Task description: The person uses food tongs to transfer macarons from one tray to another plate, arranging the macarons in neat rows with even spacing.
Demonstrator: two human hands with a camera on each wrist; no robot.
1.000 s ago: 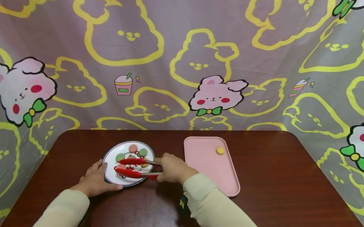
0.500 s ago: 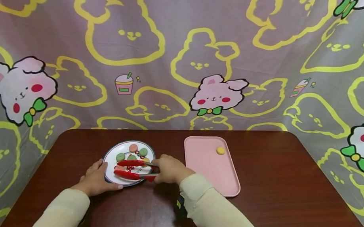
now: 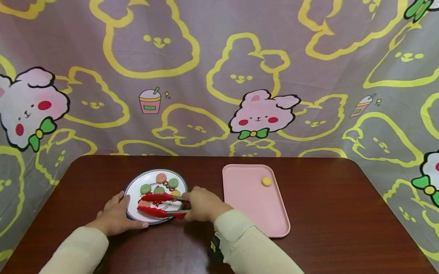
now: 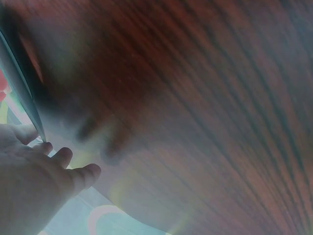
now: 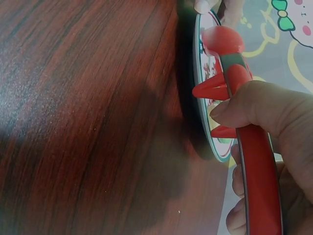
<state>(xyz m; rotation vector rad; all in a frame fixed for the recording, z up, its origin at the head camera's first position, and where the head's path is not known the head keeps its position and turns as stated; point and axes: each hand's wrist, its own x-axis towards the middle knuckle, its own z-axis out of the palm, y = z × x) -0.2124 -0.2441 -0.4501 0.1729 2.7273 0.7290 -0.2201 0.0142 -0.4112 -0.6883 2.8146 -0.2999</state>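
In the head view my right hand grips red-tipped tongs over a round white plate with a dark rim. The tongs' two red tips stand around a pink round piece at the plate's left. Several small round pieces like macarons lie behind them, among them a green one and a pink one. My left hand rests at the plate's left and front rim, thumb along the front. The right wrist view shows my thumb and fingers around the red tongs handle.
Right of the plate lies a pink rectangular tray with one yellow round piece near its far right corner. Both stand on a dark brown wooden table. A patterned cloth hangs behind the table.
My right hand and the tongs have shifted slightly left and toward me, and a green piece behind the tongs now shows more. The left hand and plate stay about where they were.
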